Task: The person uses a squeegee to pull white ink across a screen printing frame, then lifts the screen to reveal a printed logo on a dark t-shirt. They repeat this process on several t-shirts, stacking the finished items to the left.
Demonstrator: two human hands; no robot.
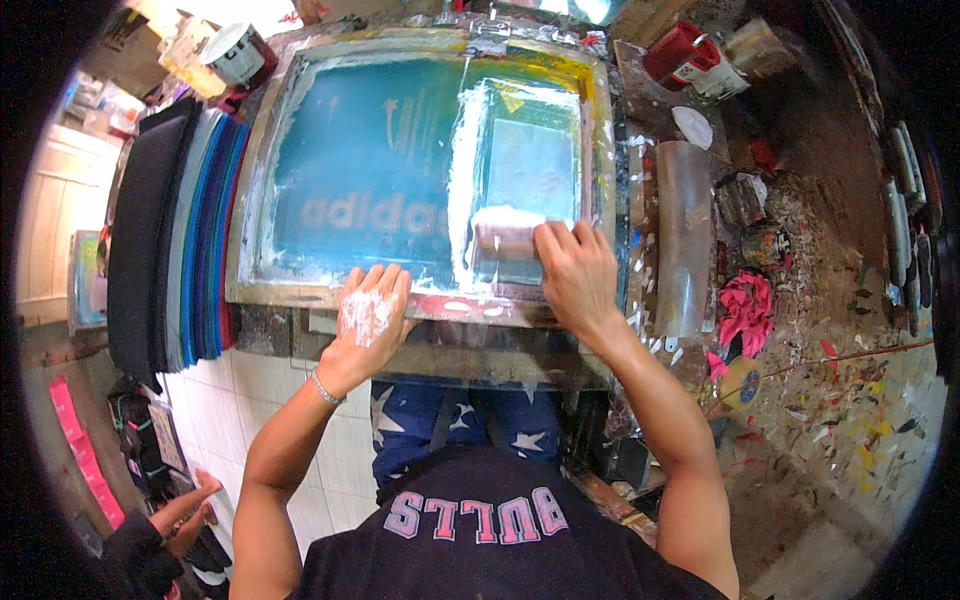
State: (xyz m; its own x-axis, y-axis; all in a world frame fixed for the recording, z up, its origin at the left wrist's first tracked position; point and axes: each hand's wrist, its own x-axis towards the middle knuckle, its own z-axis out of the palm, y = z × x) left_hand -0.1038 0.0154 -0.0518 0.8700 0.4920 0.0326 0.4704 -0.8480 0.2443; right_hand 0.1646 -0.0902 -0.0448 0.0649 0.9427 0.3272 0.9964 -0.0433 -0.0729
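A screen printing frame (260,190) with a wooden border and teal mesh lies in front of me. My right hand (580,272) is closed around the end of a squeegee (508,238), which stands on the right-hand part of the mesh. White ink (508,214) is heaped along the squeegee's far side. Over the frame's near rail curl the fingers of my left hand (368,315), its back smeared with white ink. Pale lettering and a striped design show in the mesh's left part.
Stacked dark, grey and blue fabric pieces (190,230) sit at the left. A white tub (238,55) stands behind them. Rightward lie a clear cylinder (683,235), a crumpled pink cloth (746,310) and a red container (690,58) on an ink-spattered surface. Another person's hand (195,495) shows at lower left.
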